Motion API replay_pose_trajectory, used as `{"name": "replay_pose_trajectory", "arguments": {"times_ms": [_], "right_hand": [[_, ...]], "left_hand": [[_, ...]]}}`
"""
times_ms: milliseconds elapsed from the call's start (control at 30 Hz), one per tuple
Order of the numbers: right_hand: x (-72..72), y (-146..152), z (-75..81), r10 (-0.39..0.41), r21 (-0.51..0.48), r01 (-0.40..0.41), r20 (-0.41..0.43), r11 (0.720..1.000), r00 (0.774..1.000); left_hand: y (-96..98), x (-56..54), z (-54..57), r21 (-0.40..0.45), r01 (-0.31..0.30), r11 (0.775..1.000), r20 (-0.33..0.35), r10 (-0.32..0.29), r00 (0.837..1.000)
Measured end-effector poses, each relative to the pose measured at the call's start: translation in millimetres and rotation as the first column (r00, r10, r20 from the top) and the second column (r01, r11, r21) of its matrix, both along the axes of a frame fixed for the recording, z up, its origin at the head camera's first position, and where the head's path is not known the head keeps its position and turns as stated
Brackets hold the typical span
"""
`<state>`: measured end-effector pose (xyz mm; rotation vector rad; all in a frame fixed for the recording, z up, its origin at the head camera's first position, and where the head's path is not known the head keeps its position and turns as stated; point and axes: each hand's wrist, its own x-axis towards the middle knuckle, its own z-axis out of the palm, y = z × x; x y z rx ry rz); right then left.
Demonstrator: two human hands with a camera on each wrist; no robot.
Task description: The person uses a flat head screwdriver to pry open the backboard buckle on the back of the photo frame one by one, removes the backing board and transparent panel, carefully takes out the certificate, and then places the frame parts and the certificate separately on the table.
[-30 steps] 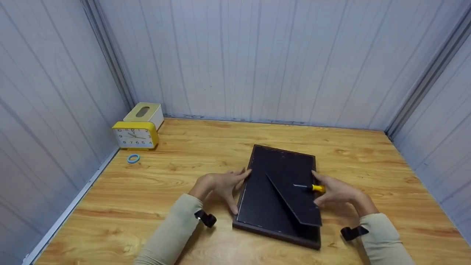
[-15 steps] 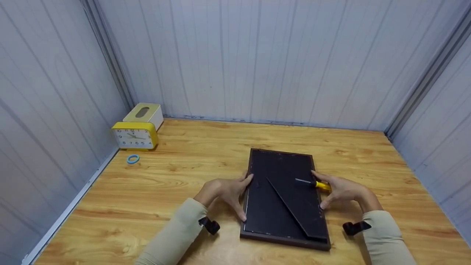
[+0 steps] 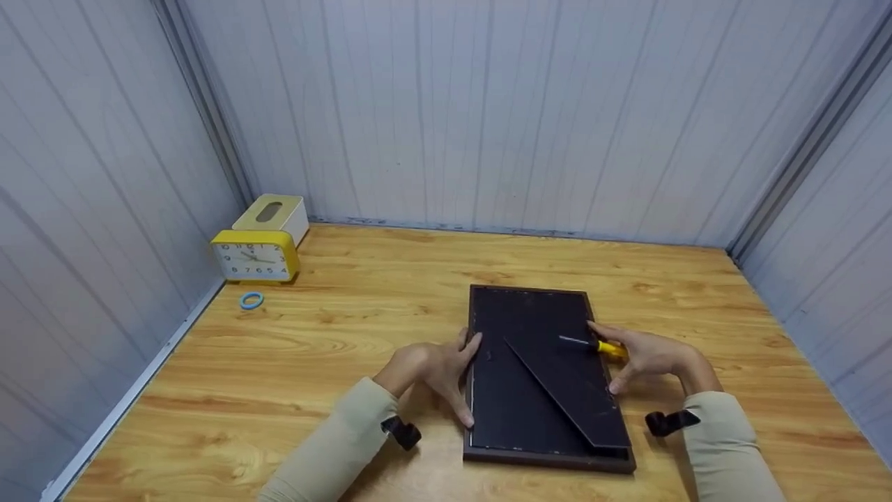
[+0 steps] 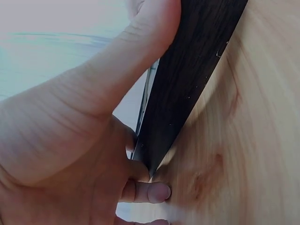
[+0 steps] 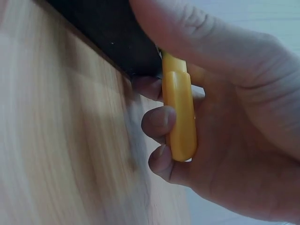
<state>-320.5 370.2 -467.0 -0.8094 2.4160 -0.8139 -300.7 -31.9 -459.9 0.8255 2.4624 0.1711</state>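
A dark picture frame (image 3: 512,390) lies back side up on the table, its stand flap (image 3: 568,394) angled across the back panel. My left hand (image 3: 440,373) grips the frame's left side, with thumb and fingers spread along the edge. In the left wrist view, the thumb covers part of the frame's dark side (image 4: 176,93). My right hand (image 3: 651,359) holds a screwdriver (image 3: 612,349) by its yellow handle, under curled fingers in the right wrist view. The screwdriver's shaft points left over the flap. That hand's thumb and forefinger touch the frame's right edge.
A yellow alarm clock (image 3: 256,256) stands at the back left, before a white tissue box (image 3: 296,219) with a slotted lid. A light blue ring (image 3: 251,300) lies in front of the clock. Pale panel walls (image 3: 453,111) enclose the wooden table (image 3: 334,279).
The frame has turned slightly, its near end shifting right, and both hands have moved with it. The flap's near end now sits lower against the back. The screwdriver stays in the right hand.
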Motion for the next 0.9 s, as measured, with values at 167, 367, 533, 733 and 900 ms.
{"name": "replay_pose_trajectory", "arguments": {"times_ms": [167,367,533,733,900], "right_hand": [[-3.6,0,1.7,0.016,-0.009,-0.016,0.014,1.000,1.000],[-1.0,-4,20.6,-0.073,-0.003,0.073,-0.057,0.997,0.996],[-13.6,-30,47.1,-0.184,-0.097,0.170,-0.149,0.981,0.972],[-52.0,-81,46.9,-0.322,-0.324,0.254,-0.176,0.911,0.930],[-73.3,-109,22.9,-0.457,-0.423,0.393,-0.057,0.816,0.888]], "left_hand": [[-1.0,0.3,0.7,0.001,-0.014,1.000,0.009,0.014,1.000],[-16.7,-12.4,-1.3,0.201,-0.100,0.974,0.099,0.081,0.992],[-26.2,-19.8,-5.2,0.297,-0.135,0.945,0.110,0.107,0.988],[-25.1,-20.8,-9.3,0.324,-0.134,0.937,0.102,0.106,0.989],[-21.0,-21.8,-9.0,0.308,-0.121,0.943,0.075,0.103,0.992]]}}
